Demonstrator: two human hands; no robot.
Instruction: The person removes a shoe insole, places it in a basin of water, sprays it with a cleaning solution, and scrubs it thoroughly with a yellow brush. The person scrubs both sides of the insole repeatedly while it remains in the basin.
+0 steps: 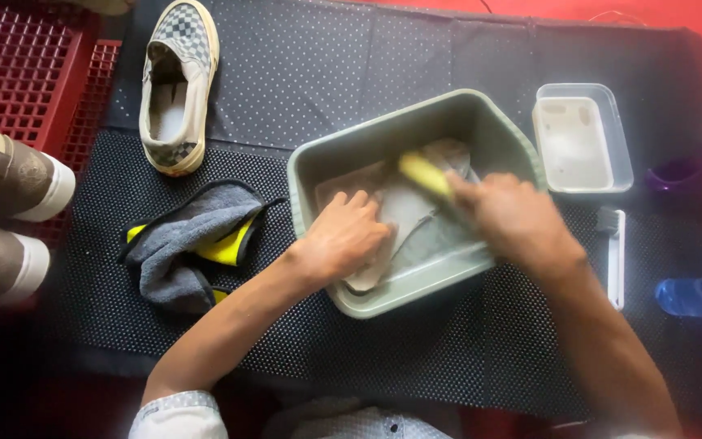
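Head view. A grey-green plastic tub (481,122) sits tilted on a black dotted mat (318,65), roughly at the centre. Inside it lies a pale slip-on shoe (404,211), its surface wet-looking and partly blurred.

The left hand (343,236) reaches into the tub and presses down flat on the near end of the shoe, fingers (359,199) spread loosely over it rather than curled round it. The right hand (513,215) is closed round a yellow brush (424,172), whose end projects from the fist and meets the upper part of the shoe; the brush is motion-blurred.

Left of the tub, on the mat, lies a crumpled grey cloth with yellow trim (192,248). Beyond it, a second slip-on shoe with a checkered toe (174,89) rests sole-down, well apart from the tub. A red slatted crate (18,65) occupies the upper left corner, with two brown-and-white shoes (10,211) at the left edge.

Right of the tub stands a clear rectangular container (582,138) holding cloudy liquid. A white-handled brush (615,252) lies just beside the right forearm. A blue bottle (696,297) lies at the right edge.
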